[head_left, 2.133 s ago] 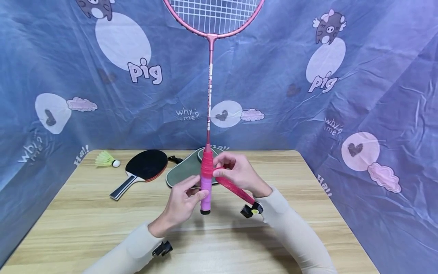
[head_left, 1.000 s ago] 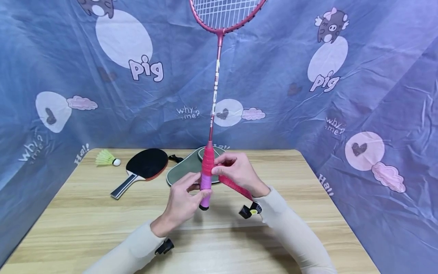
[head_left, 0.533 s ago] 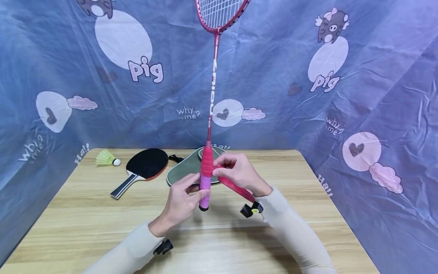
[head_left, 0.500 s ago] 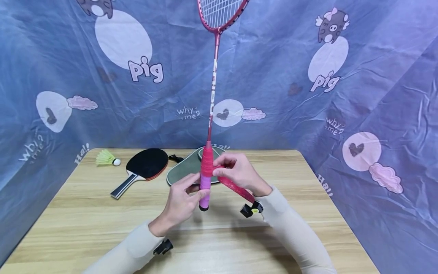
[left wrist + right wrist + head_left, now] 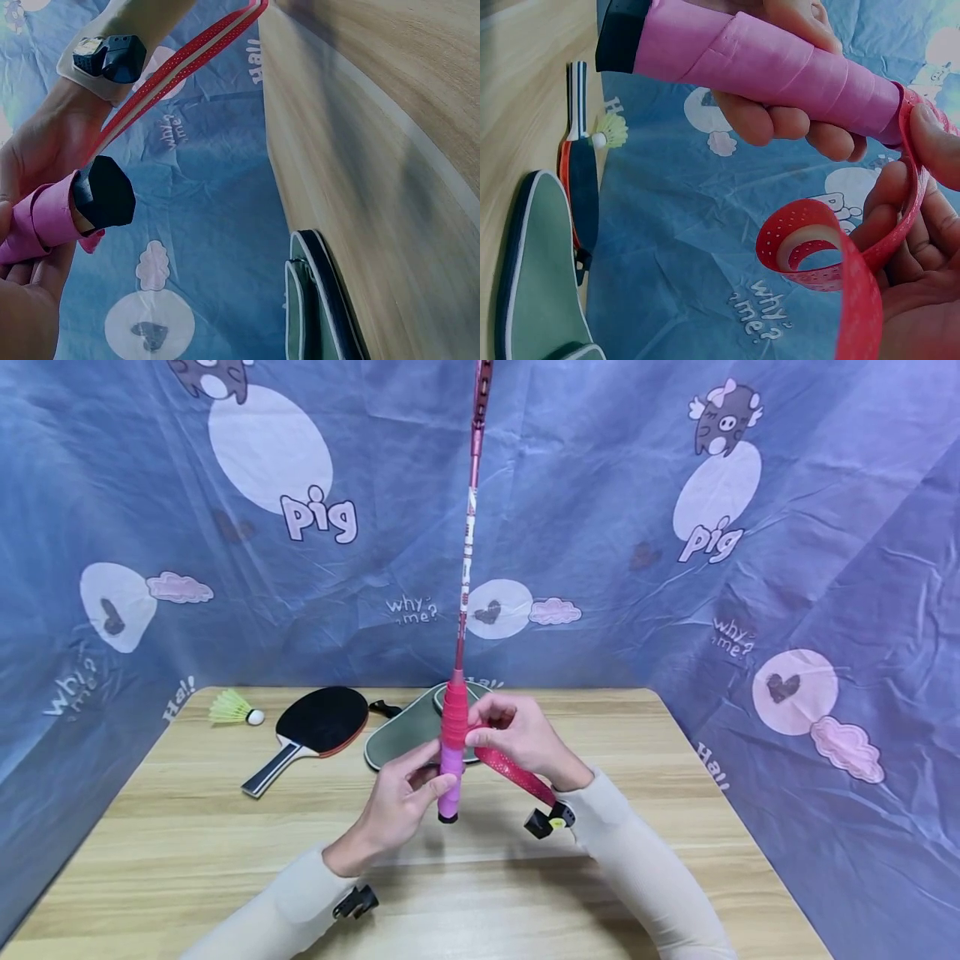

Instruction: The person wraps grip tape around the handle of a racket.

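Note:
A pink-red badminton racket [image 5: 466, 560] stands nearly upright above the table, its head edge-on and cut off by the top of the head view. My left hand [image 5: 393, 806] holds the lower handle between thumb and fingers, over its purple wrap [image 5: 780, 71] and above the black butt cap [image 5: 105, 193]. Perforated red overgrip tape [image 5: 862, 315] covers the upper handle in overlapping turns. My right hand [image 5: 528, 739] pinches this tape where it leaves the handle. The loose length curls in the right wrist view and trails below the right wrist.
On the wooden table [image 5: 187, 860] lie a yellow shuttlecock [image 5: 236, 708], a black table tennis paddle [image 5: 322, 720] and a green paddle case [image 5: 405, 735] behind the hands. Blue printed cloth [image 5: 600, 527] walls the table's back and sides.
The racket has turned about its long axis, its string face going from broadside to edge-on. Both hands keep nearly the same place, the right still pinching the red tape.

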Available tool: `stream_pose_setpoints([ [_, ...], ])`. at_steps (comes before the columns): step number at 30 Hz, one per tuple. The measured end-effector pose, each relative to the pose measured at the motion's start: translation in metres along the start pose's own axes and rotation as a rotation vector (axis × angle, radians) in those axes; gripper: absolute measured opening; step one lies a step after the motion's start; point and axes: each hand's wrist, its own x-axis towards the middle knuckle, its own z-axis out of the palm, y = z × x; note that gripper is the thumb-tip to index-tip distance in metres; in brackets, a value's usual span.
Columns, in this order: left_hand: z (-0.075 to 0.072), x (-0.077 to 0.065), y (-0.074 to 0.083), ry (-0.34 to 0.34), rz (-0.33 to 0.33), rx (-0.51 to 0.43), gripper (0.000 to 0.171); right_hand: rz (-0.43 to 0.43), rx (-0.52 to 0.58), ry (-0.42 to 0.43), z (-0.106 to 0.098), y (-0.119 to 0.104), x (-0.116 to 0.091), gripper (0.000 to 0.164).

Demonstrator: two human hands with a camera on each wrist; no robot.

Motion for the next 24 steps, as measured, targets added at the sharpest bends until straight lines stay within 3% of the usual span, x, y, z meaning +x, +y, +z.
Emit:
stream_pose_setpoints([
  [5, -0.0009, 0.0, 0.0, -0.055, -0.029, -0.053, 0.045, 0.006, 0.015, -0.01, -0.0016, 0.0014, -0.0007, 0.019],
  [11, -0.0039, 0.0001, -0.0022, -0.171, -0.076, -0.148, 0.042, 0.008, -0.003, -0.049, -0.0053, 0.0037, 0.0004, 0.024],
  [16, -0.0049, 0.0001, -0.0019, -0.231, -0.098, -0.161, 0.042, -0.008, -0.023, -0.106, -0.0078, 0.0048, -0.0006, 0.024],
  [20, -0.0029, 0.0019, -0.0009, -0.19, -0.083, -0.063, 0.04, -0.004, -0.007, -0.082, -0.0067, 0.0041, -0.0025, 0.024],
  [24, 0.0017, 0.0032, 0.0014, -0.077, -0.084, 0.161, 0.034, -0.003, -0.018, -0.037, -0.003, 0.006, -0.0032, 0.025],
])
